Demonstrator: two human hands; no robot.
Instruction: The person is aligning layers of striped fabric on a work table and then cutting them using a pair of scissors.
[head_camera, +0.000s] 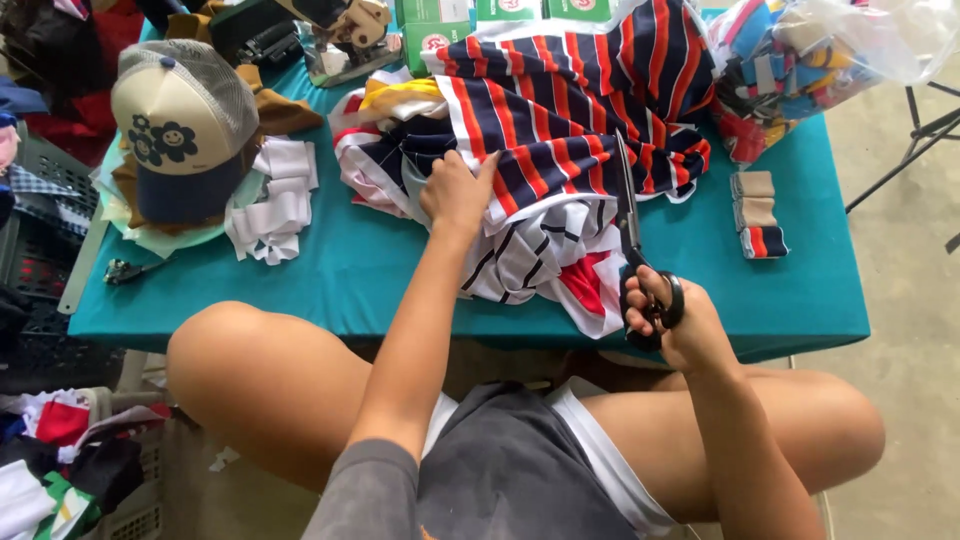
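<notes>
Your right hand (672, 312) has its grip closed through the loops of the black-handled scissors (632, 240), blades pointing away from you and lying along the right edge of the striped fabric (560, 130). The blades look nearly shut; whether any cloth sits between them cannot be told from this angle. Your left hand (458, 192) lies flat, fingers spread and holding nothing, pressing the navy, red and white cloth down onto the teal bench (350, 270), to the left of the scissor grip and a little further from you.

The step in hand looks like cutting along that edge of the heap: one hand pins, the other cuts. The next move probably calls for keeping the pinned cloth taut just ahead of the blade tips and keeping your left fingers out of the cutting line, since the layers are bunched and could slip.

Beyond the blade tips the fabric rises in a loose mound. To the right of the scissor grip sit small folded fabric bundles (757, 213), well apart from the blades, and further off a clear bag of scraps (800, 60). Far left of your pressing hand are white cloth strips (275, 200) and a cream-and-navy cap (180, 125) resting on other cloth.
</notes>
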